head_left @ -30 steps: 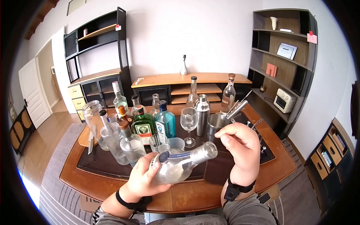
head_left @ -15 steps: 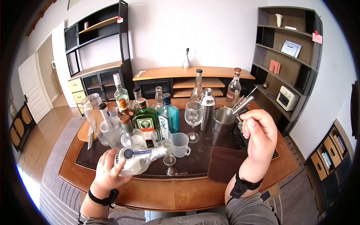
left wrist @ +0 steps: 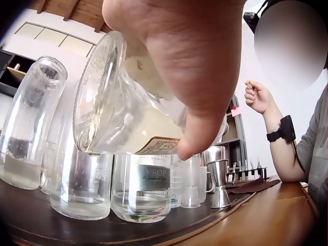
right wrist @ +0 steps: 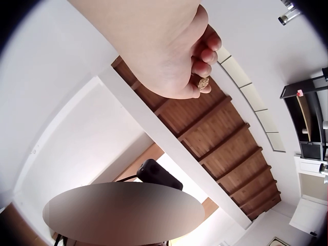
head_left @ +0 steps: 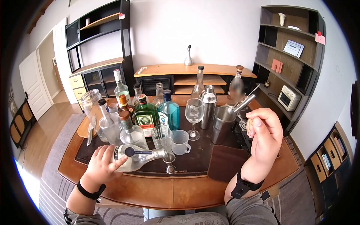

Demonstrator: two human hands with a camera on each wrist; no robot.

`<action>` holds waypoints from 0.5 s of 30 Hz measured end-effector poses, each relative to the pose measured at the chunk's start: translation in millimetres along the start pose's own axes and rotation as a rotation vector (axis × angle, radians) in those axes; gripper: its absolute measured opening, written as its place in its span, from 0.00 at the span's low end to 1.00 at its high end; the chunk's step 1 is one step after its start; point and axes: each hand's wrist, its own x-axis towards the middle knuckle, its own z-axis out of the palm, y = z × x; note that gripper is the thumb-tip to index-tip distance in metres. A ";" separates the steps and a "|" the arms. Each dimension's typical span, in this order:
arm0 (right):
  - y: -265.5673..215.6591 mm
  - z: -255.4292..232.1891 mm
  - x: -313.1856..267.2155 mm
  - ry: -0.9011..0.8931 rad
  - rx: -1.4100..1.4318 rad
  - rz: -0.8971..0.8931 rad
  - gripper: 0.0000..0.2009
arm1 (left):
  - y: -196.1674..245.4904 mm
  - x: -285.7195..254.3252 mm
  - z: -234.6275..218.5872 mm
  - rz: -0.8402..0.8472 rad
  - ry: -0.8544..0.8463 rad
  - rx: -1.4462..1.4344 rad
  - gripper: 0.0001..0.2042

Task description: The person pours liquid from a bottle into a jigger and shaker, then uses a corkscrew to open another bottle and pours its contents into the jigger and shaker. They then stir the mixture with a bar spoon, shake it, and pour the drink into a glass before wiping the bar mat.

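Note:
My left hand (head_left: 102,164) grips a clear glass bottle (head_left: 137,159) round its body, the fingers over the label. It lies nearly level, neck pointing right, its mouth at the rim of a metal jigger (head_left: 170,167) that stands on the dark desk inlay. Pale liquid shows inside the bottle (left wrist: 102,110) in the left wrist view. Raised at the right, my right hand (head_left: 267,131) has its fingers curled and pinches a small cork stopper (right wrist: 203,83), whose grainy end sticks out in the right wrist view.
Close behind the jigger stand a clear plastic measuring jug (head_left: 181,142) and small glasses. Several bottles crowd the left, among them a green one (head_left: 145,112) and a blue one (head_left: 170,114). A stemmed glass (head_left: 194,112), a shaker (head_left: 208,107) and a metal tin (head_left: 224,125) stand farther right.
My left hand has carried the bottle left and down, bringing its mouth to the jigger. My right hand has moved right, away from the bottle, still raised.

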 end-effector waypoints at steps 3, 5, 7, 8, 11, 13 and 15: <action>0.2 -1.8 0.3 -0.005 0.001 0.002 0.06 | 0.1 1.2 -2.1 0.009 -0.022 0.026 0.45; -0.4 -2.6 0.4 -0.010 0.004 0.000 0.07 | 0.7 1.9 -3.2 0.005 -0.030 0.032 0.45; -1.4 -3.2 0.4 -0.016 0.002 0.002 0.07 | 0.4 2.4 -4.3 0.013 -0.033 0.033 0.44; -1.8 -3.4 0.2 -0.019 -0.001 0.005 0.07 | 0.6 2.5 -4.6 0.016 -0.035 0.034 0.44; -3.1 -2.8 0.1 -0.022 -0.006 0.011 0.07 | 2.0 2.7 -5.3 0.017 -0.050 0.067 0.42; -3.7 -2.6 0.0 -0.020 -0.006 0.012 0.07 | 2.5 3.3 -5.1 0.027 -0.049 0.071 0.41; -4.2 -2.7 -0.2 -0.018 -0.003 0.011 0.07 | 3.8 3.7 -5.6 0.033 -0.056 0.077 0.39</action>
